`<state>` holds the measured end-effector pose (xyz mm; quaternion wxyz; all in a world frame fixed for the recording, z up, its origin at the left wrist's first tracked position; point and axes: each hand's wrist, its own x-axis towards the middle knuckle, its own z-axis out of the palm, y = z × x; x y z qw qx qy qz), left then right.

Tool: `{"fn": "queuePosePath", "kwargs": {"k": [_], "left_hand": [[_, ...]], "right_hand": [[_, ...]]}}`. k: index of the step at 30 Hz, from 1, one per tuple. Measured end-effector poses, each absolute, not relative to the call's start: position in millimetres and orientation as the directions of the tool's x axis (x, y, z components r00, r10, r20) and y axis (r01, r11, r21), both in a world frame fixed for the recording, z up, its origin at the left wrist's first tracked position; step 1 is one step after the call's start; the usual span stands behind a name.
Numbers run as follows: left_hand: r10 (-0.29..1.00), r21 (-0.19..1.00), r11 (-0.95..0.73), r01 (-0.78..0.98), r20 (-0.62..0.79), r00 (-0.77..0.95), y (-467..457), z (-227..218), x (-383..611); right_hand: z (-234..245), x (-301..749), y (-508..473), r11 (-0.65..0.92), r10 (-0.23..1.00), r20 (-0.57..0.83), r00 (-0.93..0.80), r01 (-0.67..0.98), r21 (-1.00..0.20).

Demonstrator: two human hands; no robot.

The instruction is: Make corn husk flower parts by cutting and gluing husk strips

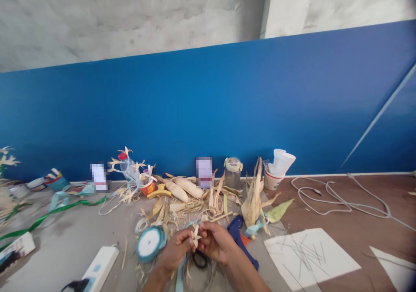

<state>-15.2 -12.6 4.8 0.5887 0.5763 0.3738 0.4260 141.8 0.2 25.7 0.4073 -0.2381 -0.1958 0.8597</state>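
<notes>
Low in the middle of the view, my left hand (176,247) and my right hand (217,241) meet, fingers pinched together on a small pale corn-husk piece (196,235) shaped like a little flower. A light blue ribbon (180,274) hangs down under my left wrist. Black scissors (199,259) lie just below my hands. A roll of light blue ribbon (150,243) sits left of my left hand. A blue glue gun (238,235) lies right of my right hand.
A heap of dried corn husks (191,201) and an upright husk bundle (254,196) lie behind my hands. A glass jar (232,172), paper cups (276,170), a plastic bottle (127,166), green ribbon (48,216), a white power strip (100,264), white cable (338,199) and paper sheets (308,257) surround them, below a blue wall.
</notes>
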Motion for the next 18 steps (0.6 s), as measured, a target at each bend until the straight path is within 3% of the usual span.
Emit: {"fn": "queuePosePath", "kwargs": {"k": [3,9,12,18], "left_hand": [[0.934,0.995,0.006,-0.099,0.030,0.355,-13.2,6.2,-14.9],[0.935,0.997,0.019,-0.078,0.010,0.354,-14.2,11.6,-14.3],[0.935,0.999,-0.013,-0.045,0.029,0.355,-14.5,14.4,-14.2],[0.924,0.998,-0.006,-0.055,0.026,0.380,-15.0,15.3,-13.9]], "right_hand": [[30.3,141.2,-1.6,-0.607,0.787,-0.279,-0.550,-0.612,-0.507],[37.8,138.2,-6.8,-0.447,0.870,-0.196,-0.453,-0.554,-0.702],[36.2,137.4,-7.2,-0.432,0.881,-0.226,-0.415,-0.514,-0.741],[30.7,138.3,-2.0,-0.531,0.842,-0.283,-0.459,-0.615,-0.583]]}}
